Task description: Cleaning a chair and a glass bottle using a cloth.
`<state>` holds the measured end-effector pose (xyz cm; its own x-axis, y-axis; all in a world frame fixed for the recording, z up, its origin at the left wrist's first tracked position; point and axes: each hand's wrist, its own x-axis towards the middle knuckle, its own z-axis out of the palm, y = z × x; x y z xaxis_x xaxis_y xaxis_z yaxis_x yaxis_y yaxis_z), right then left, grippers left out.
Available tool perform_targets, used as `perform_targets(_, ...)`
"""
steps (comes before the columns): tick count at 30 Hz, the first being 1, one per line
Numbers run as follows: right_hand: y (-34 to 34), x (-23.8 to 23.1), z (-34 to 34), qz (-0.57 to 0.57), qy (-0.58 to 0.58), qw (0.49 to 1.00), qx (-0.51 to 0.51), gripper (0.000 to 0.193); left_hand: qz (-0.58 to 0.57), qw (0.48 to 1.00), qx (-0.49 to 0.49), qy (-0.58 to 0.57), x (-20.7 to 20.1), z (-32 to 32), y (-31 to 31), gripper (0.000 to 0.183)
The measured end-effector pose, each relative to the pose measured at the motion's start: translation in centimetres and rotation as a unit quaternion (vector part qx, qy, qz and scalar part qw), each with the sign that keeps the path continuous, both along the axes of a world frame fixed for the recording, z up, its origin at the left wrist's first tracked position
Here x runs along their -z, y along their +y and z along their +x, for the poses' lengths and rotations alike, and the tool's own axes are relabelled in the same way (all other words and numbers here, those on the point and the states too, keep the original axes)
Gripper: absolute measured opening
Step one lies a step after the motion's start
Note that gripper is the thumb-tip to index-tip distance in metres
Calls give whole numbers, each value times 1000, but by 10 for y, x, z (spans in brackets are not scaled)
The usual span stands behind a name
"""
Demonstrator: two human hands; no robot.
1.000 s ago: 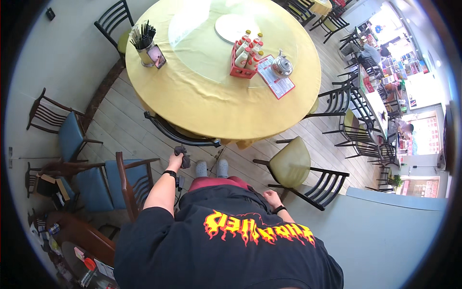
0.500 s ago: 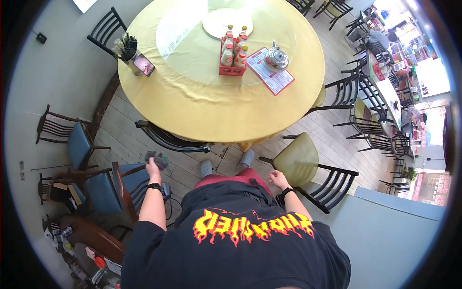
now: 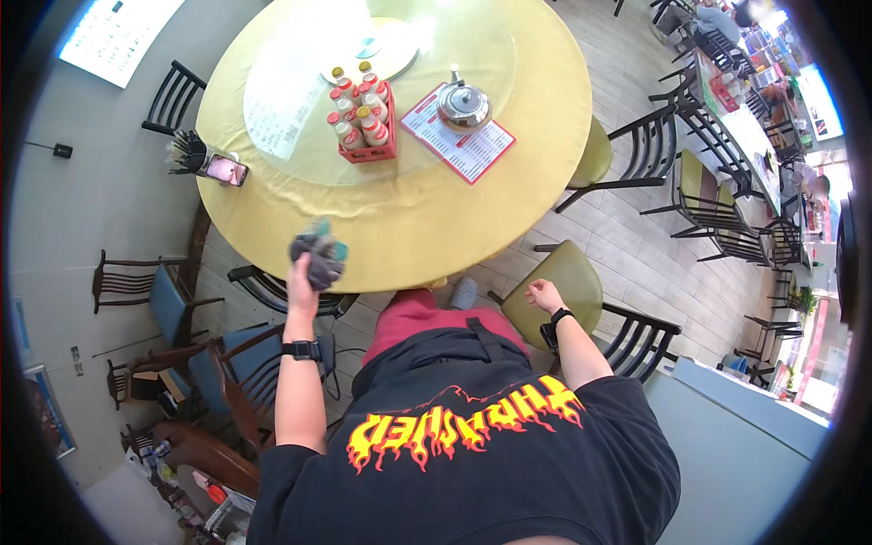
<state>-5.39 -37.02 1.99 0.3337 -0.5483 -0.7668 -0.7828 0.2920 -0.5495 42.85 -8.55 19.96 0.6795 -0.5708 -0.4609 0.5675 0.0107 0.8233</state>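
Note:
My left hand is closed around a crumpled dark grey cloth with a teal patch. It holds the cloth up in front of the near left edge of a round table covered in yellow cloth. The teal part is smeared by motion. My right hand hangs loosely curled above the green seat of a chair, with nothing visible in its fingers. On the table stand a red crate of white bottles and a metal teapot on a red-edged printed sheet.
A phone leans by a holder of black utensils at the table's left edge. A black chair is tucked under the near left rim. Blue-seated chairs crowd the left; a pale panel stands at the right.
My left hand has lifted the cloth forward, up to the table edge. My right hand has shifted right and forward, over the green seat. The whole view has tilted and moved closer to the table.

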Motion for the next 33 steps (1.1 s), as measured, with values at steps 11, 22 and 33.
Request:
perform_targets(11,-33,-44,23,7,-26,998,54,27,288,799,379,-366,78,-59,-87,52)
perform_targets(22,-108,-82,90,-134,-70,988,33,25,324,804,396,-303,118,-47,-108,49)
perform_targets(33,-253,-18,212,-297,-88,946,-97,48,394,850,248,-245,102,-81,-103,66)
